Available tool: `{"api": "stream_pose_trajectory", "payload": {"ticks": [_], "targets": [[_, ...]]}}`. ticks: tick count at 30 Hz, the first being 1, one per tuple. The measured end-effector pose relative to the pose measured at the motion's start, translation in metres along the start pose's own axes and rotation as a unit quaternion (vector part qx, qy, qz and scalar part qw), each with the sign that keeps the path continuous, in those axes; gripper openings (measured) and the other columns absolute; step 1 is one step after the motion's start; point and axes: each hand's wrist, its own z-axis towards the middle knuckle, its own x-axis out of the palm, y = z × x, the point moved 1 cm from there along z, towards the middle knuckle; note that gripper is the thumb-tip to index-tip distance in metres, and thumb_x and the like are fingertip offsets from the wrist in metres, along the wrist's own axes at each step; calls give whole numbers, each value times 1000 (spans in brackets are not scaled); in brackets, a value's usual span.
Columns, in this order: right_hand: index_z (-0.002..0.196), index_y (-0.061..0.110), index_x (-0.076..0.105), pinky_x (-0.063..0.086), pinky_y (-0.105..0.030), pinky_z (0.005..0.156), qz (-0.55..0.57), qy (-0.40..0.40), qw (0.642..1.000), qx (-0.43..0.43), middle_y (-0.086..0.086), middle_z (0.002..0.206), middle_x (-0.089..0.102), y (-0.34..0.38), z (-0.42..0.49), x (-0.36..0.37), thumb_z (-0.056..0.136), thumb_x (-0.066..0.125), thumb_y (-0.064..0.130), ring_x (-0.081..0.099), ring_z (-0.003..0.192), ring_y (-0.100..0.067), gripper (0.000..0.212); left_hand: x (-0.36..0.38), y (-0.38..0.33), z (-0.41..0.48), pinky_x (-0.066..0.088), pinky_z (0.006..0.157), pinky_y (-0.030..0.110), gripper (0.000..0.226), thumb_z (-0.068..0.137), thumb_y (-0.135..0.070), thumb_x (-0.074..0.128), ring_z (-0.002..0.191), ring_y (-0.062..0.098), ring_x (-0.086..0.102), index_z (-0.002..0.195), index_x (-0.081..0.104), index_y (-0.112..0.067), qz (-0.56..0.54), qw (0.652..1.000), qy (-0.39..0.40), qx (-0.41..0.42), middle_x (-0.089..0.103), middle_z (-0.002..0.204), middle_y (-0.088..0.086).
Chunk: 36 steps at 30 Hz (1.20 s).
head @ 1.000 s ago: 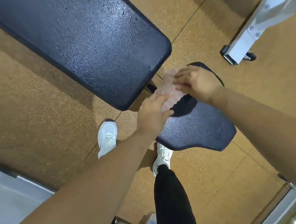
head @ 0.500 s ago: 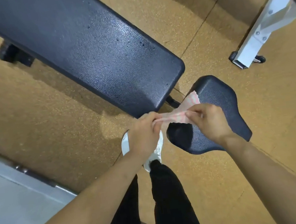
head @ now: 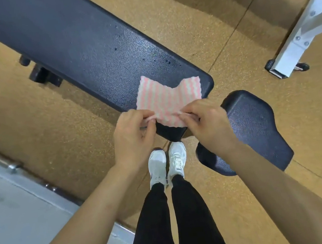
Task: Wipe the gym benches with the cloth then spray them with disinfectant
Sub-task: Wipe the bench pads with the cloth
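Observation:
A pink-and-white striped cloth (head: 165,100) is spread open over the near end of the long dark bench pad (head: 76,43). My left hand (head: 133,133) pinches the cloth's near left corner. My right hand (head: 207,124) pinches its near right corner. The cloth's far edge sags in the middle between two raised corners. A smaller dark seat pad (head: 257,127) lies to the right, partly behind my right forearm. No spray bottle is in view.
My two white shoes (head: 167,162) stand on the tan speckled floor just below the bench end. A white metal frame foot (head: 297,46) of another bench is at the upper right. A grey raised platform with a metal edge (head: 18,212) runs along the left.
The cloth, bunched between my hands before, is now unfolded and stretched flat. Both hands have shifted from the seat pad to the end of the long bench pad.

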Motion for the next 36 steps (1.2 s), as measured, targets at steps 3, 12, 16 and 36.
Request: {"api": "stream_pose_trajectory", "payload": {"ticks": [3, 12, 16, 36], "targets": [[93, 8, 75, 42, -33, 83, -57, 145, 987, 24, -7, 92, 72, -25, -5, 49, 90, 70, 33, 62, 91, -32, 25, 30, 36, -12, 47, 88, 40, 21, 90, -15, 70, 99, 25, 59, 111, 72, -18, 51, 990, 111, -67, 69, 103, -1], [160, 18, 28, 5, -54, 126, -170, 159, 969, -84, -7, 169, 20, -45, 11, 129, 104, 45, 40, 9, 156, -36, 63, 72, 73, 15, 28, 125, 46, 58, 98, -16, 57, 152, 34, 31, 154, 44, -16, 189, 965, 178, 29, 36, 164, 11], [162, 27, 20, -11, -53, 124, -253, 127, 955, -86, -4, 171, 11, -65, 22, 131, 104, 34, 55, 2, 157, -34, 66, 77, 77, 22, 9, 129, 49, 67, 101, -28, 49, 158, 34, 12, 162, 24, -16, 327, 916, 207, 106, 17, 171, 9], [161, 36, 3, 3, -77, 114, -295, 66, 947, 110, -16, 170, -4, -69, 97, 105, 91, 19, 81, -3, 151, -54, 85, 19, 134, 121, 33, 118, 51, 59, 99, -34, 55, 147, 36, 35, 154, 43, -17, 241, 963, 108, 49, 37, 163, 11]]}}
